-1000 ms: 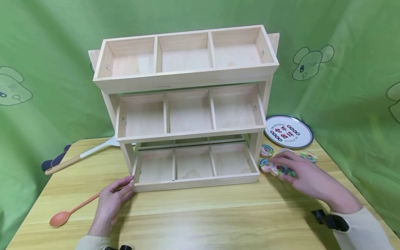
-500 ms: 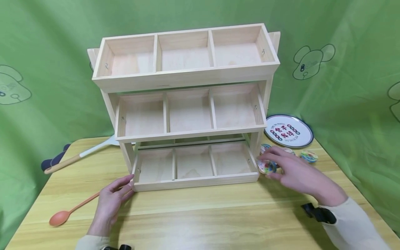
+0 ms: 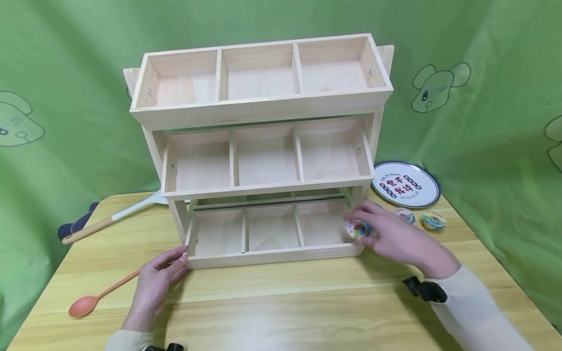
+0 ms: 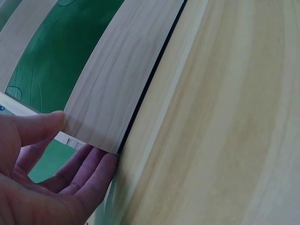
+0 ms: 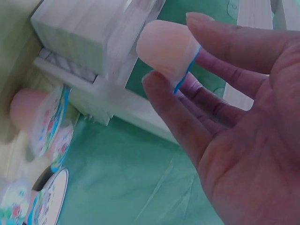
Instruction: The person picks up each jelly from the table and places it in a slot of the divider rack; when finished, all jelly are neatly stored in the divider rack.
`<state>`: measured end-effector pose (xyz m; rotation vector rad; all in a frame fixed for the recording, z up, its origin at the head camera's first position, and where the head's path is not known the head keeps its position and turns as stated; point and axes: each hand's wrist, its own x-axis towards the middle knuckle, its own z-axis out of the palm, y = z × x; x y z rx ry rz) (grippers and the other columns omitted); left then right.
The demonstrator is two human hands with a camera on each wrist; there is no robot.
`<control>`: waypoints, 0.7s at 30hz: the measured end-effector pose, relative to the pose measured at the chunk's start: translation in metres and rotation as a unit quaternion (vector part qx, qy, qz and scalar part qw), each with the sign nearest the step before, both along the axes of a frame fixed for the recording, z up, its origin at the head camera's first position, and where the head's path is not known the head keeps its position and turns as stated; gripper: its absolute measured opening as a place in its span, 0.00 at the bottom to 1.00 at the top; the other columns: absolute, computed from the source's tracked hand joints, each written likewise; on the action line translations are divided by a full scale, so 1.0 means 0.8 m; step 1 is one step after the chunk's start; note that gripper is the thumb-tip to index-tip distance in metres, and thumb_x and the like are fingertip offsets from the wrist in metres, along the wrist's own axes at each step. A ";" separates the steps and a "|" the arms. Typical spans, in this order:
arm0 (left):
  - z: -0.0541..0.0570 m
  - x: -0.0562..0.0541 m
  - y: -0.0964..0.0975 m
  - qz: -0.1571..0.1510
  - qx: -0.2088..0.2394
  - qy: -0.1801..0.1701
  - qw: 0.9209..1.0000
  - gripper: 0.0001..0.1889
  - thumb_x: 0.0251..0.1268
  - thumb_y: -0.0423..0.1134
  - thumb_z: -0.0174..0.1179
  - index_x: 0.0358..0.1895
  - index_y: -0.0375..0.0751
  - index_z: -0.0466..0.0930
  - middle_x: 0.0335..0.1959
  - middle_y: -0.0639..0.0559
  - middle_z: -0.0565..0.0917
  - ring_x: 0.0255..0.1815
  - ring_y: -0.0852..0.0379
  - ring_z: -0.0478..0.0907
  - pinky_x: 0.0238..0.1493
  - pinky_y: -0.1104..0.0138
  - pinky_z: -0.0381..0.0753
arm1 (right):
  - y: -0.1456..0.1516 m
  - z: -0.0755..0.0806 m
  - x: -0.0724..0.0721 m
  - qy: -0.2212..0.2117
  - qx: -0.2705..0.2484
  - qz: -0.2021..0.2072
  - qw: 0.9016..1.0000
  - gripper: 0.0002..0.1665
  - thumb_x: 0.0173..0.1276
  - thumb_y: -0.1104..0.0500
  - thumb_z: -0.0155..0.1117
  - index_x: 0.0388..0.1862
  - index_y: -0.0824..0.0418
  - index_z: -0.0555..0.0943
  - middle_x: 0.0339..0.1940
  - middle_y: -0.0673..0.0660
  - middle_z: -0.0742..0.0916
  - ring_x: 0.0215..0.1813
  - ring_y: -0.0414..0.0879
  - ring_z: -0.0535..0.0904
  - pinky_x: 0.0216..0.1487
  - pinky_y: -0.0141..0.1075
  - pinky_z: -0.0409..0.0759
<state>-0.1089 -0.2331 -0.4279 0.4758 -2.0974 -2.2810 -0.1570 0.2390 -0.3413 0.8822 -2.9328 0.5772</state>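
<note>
A three-tier wooden rack [image 3: 263, 109] stands on the table, each tier split into three bare compartments. My right hand [image 3: 363, 225] pinches a small jelly cup [image 3: 357, 229] with a colourful lid at the right edge of the bottom tray [image 3: 272, 254], by its right compartment. In the right wrist view the pale cup [image 5: 164, 47] sits between my thumb and fingers [image 5: 225, 42]. My left hand [image 3: 175, 261] rests with straight fingers against the bottom tray's front left corner. The left wrist view shows those fingers [image 4: 89, 173] touching the wooden front board [image 4: 117, 89].
Two more jelly cups [image 3: 404, 215] [image 3: 434, 220] lie on the table right of the rack, in front of a round printed plate [image 3: 405, 184]. An orange spoon [image 3: 85, 306] and a wood-handled spatula [image 3: 110, 222] lie at the left. Green cloth hangs behind.
My right hand has lifted one jelly cup from the group beside the rack and carried it left to the bottom tray's right end. The left hand has stayed put.
</note>
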 end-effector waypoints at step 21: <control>0.001 -0.001 -0.005 -0.014 -0.010 -0.014 1.000 0.20 0.67 0.26 0.60 0.61 0.27 0.73 0.59 0.36 0.71 0.48 0.57 0.81 0.58 0.64 0.81 | -0.045 -0.006 -0.023 -0.030 0.000 0.010 0.999 0.30 0.60 0.64 0.71 0.63 0.58 0.78 0.56 0.53 0.78 0.52 0.50 0.77 0.54 0.52 0.81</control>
